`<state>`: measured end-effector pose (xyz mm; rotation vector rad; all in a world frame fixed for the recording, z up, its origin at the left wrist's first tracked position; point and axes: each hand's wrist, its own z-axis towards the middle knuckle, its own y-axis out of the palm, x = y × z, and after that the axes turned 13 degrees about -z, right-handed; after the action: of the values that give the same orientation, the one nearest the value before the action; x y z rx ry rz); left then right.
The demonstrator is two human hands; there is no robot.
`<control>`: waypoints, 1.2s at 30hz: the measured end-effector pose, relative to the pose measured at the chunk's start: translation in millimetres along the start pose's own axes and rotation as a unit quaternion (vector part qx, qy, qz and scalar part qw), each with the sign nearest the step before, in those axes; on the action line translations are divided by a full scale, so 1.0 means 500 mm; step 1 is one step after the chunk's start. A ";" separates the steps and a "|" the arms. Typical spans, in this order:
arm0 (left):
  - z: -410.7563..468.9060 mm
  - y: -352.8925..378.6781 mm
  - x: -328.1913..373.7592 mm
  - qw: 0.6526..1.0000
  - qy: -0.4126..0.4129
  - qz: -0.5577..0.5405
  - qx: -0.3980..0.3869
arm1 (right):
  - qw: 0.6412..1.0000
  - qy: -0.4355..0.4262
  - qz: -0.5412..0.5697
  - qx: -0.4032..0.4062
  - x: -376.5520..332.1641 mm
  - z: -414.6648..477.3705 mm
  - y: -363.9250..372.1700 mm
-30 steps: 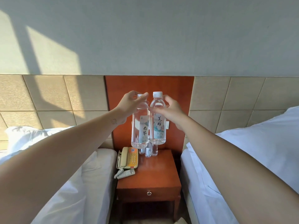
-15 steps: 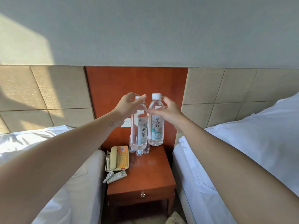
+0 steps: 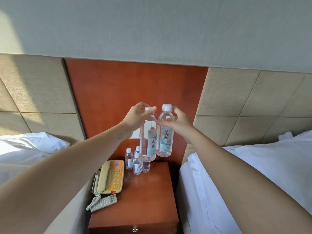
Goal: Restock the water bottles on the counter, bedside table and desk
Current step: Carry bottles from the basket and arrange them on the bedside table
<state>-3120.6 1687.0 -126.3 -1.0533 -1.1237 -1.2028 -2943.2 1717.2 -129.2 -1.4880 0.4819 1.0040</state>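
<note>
My left hand (image 3: pixel 136 118) grips the neck of a clear water bottle (image 3: pixel 148 146) with a white cap and a pale label. My right hand (image 3: pixel 177 124) holds a second, similar bottle (image 3: pixel 165 141) by its shoulder. Both bottles hang upright, side by side and touching, above the back of the wooden bedside table (image 3: pixel 143 200). Several small water bottles (image 3: pixel 133 159) stand on the table's far end, just below and left of the held pair.
A beige and orange telephone (image 3: pixel 111 176) and a white remote control (image 3: pixel 104 202) lie on the table's left side. White-sheeted beds flank the table, left (image 3: pixel 33 157) and right (image 3: pixel 253 174). A red wooden panel (image 3: pixel 126 90) and padded headboards back the wall.
The view has come closer to the table and tilted down. Both held bottles have sunk nearer the tabletop, and the small bottles behind them now show to their left.
</note>
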 end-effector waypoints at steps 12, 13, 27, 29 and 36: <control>0.148 0.004 -0.245 0.998 -0.040 -0.024 0.041 | 0.997 0.036 0.005 -0.063 0.220 0.188 0.110; 0.150 0.006 -0.273 0.998 -0.043 -0.016 0.041 | 0.997 0.043 0.004 -0.068 0.244 0.194 0.124; 0.072 -0.025 -0.663 0.997 -0.064 -0.004 0.036 | 0.994 0.044 -0.017 -0.096 0.536 0.148 0.378; 0.053 -0.036 -0.727 0.998 -0.049 -0.027 0.034 | 0.995 0.034 -0.019 -0.094 0.571 0.137 0.421; 0.015 -0.075 -0.921 0.995 -0.027 -0.090 0.015 | 0.996 0.021 -0.039 -0.075 0.691 0.132 0.568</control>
<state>-3170.2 1758.0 -580.1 -0.9822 -1.2980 -1.3009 -3000.1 1810.6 -568.1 -1.6518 0.3819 0.9650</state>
